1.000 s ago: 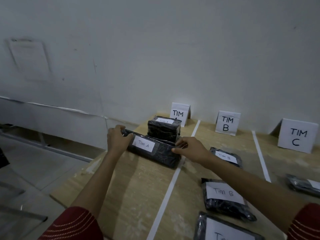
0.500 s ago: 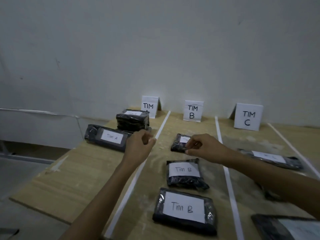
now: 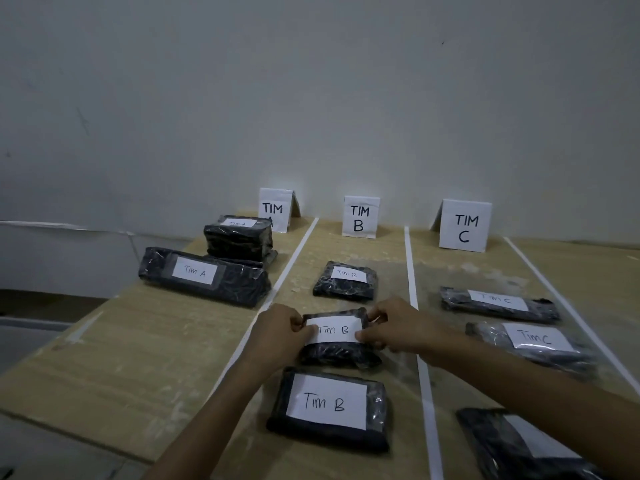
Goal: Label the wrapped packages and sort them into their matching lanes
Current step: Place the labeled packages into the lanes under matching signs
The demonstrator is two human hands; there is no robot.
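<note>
Black wrapped packages with white labels lie on a wooden table [image 3: 138, 348] split into lanes by white tape. My left hand [image 3: 280, 332] and my right hand [image 3: 394, 327] grip the two sides of the middle "Tim B" package [image 3: 337, 351] in lane B. A smaller "Tim B" package [image 3: 346, 280] lies beyond it and a larger one [image 3: 329, 408] nearer me. Lane A holds a long "Tim A" package [image 3: 204, 275] and a stacked one [image 3: 239, 237]. Lane C holds two "Tim C" packages [image 3: 498, 303] [image 3: 533, 344] and a third package [image 3: 512, 445] under my right forearm.
Folded paper signs stand at the wall: TIM A [image 3: 275, 209], TIM B [image 3: 360, 218], TIM C [image 3: 464, 226]. White tape strips [image 3: 412, 271] run between the lanes. The table's left edge drops to the floor [image 3: 34, 323]. A grey wall rises behind.
Both hands let go of the long Tim A package in lane A, swung right to lane B, and now hold the middle Tim B package. The camera has turned right and down.
</note>
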